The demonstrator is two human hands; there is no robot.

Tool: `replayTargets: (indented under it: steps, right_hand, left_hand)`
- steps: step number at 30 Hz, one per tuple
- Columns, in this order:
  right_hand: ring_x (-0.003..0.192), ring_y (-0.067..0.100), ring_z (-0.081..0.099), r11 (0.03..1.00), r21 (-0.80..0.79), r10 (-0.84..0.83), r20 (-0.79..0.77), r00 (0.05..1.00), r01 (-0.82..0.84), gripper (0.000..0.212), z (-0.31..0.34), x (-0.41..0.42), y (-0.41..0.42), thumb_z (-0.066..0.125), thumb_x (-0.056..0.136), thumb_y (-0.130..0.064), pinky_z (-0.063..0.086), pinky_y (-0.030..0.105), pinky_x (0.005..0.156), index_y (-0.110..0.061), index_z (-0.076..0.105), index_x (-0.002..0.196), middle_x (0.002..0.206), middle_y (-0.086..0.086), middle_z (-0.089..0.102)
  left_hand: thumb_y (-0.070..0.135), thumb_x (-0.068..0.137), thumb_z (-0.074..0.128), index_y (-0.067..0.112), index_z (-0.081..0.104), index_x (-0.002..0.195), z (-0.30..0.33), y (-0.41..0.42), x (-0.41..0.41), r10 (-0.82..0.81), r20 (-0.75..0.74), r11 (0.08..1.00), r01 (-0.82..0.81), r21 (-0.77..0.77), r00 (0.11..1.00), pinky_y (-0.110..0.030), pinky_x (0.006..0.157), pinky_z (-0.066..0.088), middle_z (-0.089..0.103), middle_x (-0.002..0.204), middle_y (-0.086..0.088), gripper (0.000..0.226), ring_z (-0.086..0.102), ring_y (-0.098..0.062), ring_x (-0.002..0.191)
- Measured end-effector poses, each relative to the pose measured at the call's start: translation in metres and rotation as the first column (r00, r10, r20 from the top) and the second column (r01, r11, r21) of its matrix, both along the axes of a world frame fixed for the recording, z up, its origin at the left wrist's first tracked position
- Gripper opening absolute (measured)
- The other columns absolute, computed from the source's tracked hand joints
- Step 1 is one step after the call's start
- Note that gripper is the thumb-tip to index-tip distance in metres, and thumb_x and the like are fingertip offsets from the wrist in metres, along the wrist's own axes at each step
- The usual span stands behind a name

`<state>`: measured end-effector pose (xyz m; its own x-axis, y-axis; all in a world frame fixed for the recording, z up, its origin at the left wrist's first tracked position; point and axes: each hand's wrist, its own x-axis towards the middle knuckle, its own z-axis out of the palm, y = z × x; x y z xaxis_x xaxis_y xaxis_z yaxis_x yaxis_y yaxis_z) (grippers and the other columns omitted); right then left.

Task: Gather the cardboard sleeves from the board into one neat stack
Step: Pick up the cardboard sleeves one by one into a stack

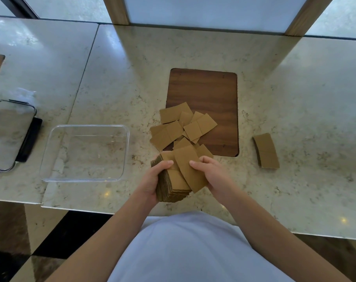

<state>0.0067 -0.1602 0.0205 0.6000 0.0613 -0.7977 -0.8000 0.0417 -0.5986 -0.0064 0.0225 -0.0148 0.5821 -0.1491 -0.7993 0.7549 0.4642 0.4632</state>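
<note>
A thick stack of brown cardboard sleeves (173,186) is held just above the counter near its front edge. My left hand (154,180) grips the stack's left side, thumb on top. My right hand (211,174) holds a single sleeve (190,169) lying askew on top of the stack. Several loose sleeves (185,125) lie scattered over the near left corner of the dark wooden board (211,94), some spilling onto the counter. A separate small pile of sleeves (266,150) lies on the counter to the right of the board.
An empty clear plastic container (85,152) stands left of my hands. Its lid (9,135) rests at the far left edge on a dark object. The marble counter (305,98) ends just below my hands; window frames rise at the back.
</note>
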Motion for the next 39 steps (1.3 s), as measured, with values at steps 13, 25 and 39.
replayTargets:
  steps: [13, 25, 39]
  right_hand:
    - [0.081, 0.027, 0.079, 0.86, 0.337, -0.334, -0.197, 0.922, 0.384, 0.016, 0.022, 0.003, -0.009, 0.055, 0.1, -0.011, 0.055, 0.022, 0.041, 0.003, 0.064, 0.103, 0.096, 0.022, 0.078]
    - [0.039, 0.005, 0.06, 0.796, 0.406, -0.286, -0.403, 0.869, 0.45, 0.03, 0.039, -0.002, 0.013, 0.062, 0.098, -0.025, 0.044, 0.017, 0.03, -0.01, 0.072, 0.074, 0.055, -0.003, 0.065]
    - [0.041, 0.012, 0.045, 0.888, 0.192, 0.427, -0.005, 0.904, -0.418, 0.061, 0.056, -0.032, -0.033, 0.068, 0.076, -0.074, 0.042, 0.022, 0.043, -0.017, 0.068, 0.057, 0.05, -0.001, 0.053]
  left_hand:
    - [0.021, 0.073, 0.081, 0.009, 0.063, 0.131, 0.01, -0.005, -0.002, 0.016, 0.076, 0.999, -0.018, 0.031, 0.997, -0.048, 0.065, 0.062, 0.073, 0.115, -0.028, 0.062, 0.076, -0.039, 0.088]
    - [0.018, 0.074, 0.089, 0.026, 0.063, 0.118, 0.034, -0.026, 0.017, -0.241, 0.6, 0.906, -0.045, 0.421, 0.763, -0.035, 0.076, 0.061, 0.069, 0.092, 0.0, 0.051, 0.069, -0.018, 0.08]
    - [0.019, 0.075, 0.067, 0.035, 0.069, 0.109, 0.029, -0.016, 0.016, 0.101, 0.231, 0.993, -0.084, -0.083, 0.968, -0.047, 0.06, 0.061, 0.08, 0.099, -0.006, 0.038, 0.077, -0.028, 0.081]
